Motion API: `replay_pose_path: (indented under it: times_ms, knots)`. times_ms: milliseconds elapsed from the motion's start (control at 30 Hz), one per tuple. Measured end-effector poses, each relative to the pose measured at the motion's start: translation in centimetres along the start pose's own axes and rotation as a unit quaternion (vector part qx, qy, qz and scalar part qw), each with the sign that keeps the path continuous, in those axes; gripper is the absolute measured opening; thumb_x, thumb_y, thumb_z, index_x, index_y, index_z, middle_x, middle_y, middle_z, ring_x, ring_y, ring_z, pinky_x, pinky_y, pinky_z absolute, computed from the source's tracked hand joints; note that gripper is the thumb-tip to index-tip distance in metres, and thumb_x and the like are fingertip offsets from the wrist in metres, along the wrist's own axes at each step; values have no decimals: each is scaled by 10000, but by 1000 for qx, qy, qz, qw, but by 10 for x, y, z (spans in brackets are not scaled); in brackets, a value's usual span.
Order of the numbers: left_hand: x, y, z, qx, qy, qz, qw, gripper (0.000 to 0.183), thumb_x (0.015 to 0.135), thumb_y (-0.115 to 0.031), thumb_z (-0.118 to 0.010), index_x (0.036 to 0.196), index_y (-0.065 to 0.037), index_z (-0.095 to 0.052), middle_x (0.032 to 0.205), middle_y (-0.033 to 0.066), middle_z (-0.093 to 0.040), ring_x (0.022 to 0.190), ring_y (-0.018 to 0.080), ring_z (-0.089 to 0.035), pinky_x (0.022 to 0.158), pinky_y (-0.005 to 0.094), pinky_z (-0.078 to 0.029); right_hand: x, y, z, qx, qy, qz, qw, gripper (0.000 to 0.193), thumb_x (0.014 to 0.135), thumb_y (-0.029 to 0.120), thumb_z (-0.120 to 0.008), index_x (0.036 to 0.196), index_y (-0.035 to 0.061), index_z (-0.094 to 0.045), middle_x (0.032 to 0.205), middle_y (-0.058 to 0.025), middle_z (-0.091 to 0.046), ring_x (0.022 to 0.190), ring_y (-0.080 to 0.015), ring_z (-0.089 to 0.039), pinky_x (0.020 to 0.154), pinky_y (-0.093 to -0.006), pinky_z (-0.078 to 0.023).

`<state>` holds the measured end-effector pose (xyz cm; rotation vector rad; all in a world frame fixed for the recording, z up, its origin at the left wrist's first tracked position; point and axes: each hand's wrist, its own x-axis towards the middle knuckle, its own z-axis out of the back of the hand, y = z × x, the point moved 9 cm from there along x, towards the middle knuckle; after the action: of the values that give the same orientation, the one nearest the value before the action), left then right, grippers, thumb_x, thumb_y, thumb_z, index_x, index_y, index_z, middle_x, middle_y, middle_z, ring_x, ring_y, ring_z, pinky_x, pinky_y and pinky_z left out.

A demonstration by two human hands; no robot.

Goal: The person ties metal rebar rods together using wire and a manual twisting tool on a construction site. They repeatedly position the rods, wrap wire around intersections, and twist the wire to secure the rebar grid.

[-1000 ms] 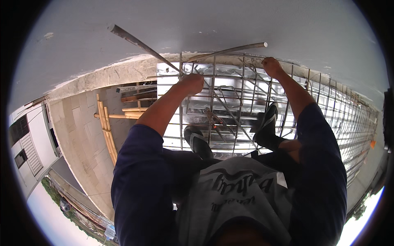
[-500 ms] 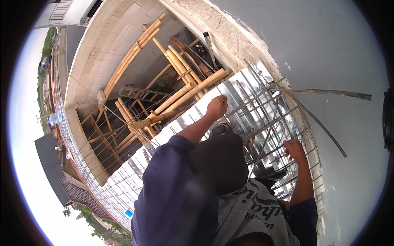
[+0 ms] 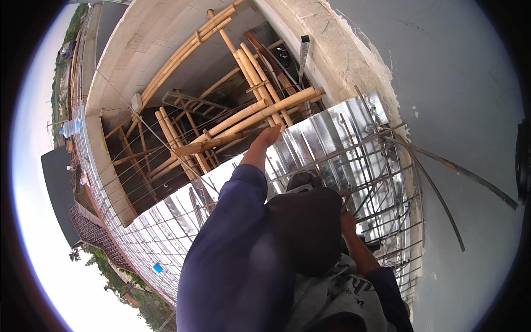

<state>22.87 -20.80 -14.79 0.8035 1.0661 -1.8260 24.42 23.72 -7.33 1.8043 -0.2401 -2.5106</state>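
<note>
Since the earlier frame, the left hand [image 3: 266, 136] has shifted outward to the edge of the ribbed metal decking [image 3: 332, 124], beside the bamboo poles [image 3: 287, 105], and the right hand [image 3: 348, 223] has drawn in close behind the dark-clad knee [image 3: 307, 227]. Seen from the head, the left hand's fingers reach forward, narrow together; whether they grip anything I cannot tell. Partly hidden, the right hand's hold is unclear too. Shiny, folded decking lies under the rebar grid [image 3: 354, 148], whose thin rods cross between the hands. Beyond, a deep opening walled in pale blocks [image 3: 160, 44] contains lashed round bamboo, a reddish-brown plank [image 3: 275, 62] and, at its near side, a square metal tube [image 3: 303, 55]. Rough, chipped concrete [image 3: 343, 50] borders a smooth grey wall [image 3: 459, 99]. Far left stands a translucent bluish container [image 3: 70, 128], contents indistinct.
</note>
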Motion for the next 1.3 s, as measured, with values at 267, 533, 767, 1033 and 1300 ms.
replay_pose_path:
  times_ms: [267,533,767,1033,1300]
  knots:
    - [10,8,5,34,19,5,999,660,904,-557,-418,1274,-24,-537,1337,244,-482,1286,355,-423,1060,391,-321,-17,16,4,89,-82,-74,990,705,714,518,-675,1231,86,-468,1115,-179,-596,1048,-372,-598,867,-478,-484]
    - [-13,-148,78,154,-101,-201,962,450,852,-345,-527,1177,-42,-602,1131,224,-620,1080,353,-577,931,407,-447,-24,-4,1,199,-149,-29,968,406,722,293,-645,974,-6,-537,904,-235,-641,904,-402,-626,782,-463,-485]
    - [-190,-408,-12,222,220,-381,870,494,845,-289,-596,1298,-107,-515,1287,162,-539,1187,282,-525,980,363,-430,-43,-1,52,354,-93,59,929,249,777,175,-583,929,-20,-560,713,-118,-605,669,-228,-643,592,-365,-499]
    - [-310,-493,-80,236,262,-527,773,335,900,-307,-588,1135,-69,-575,979,119,-619,994,249,-572,854,372,-449,-16,39,130,370,-141,98,913,304,779,149,-543,1031,-20,-544,723,-136,-607,693,-222,-614,601,-379,-463]
    - [-299,-487,-57,124,217,-548,798,288,934,-300,-529,987,-28,-609,895,104,-633,839,235,-572,777,366,-447,-9,27,192,221,-69,47,972,595,749,98,-507,1340,59,-448,828,-191,-606,532,-253,-616,470,-386,-517]
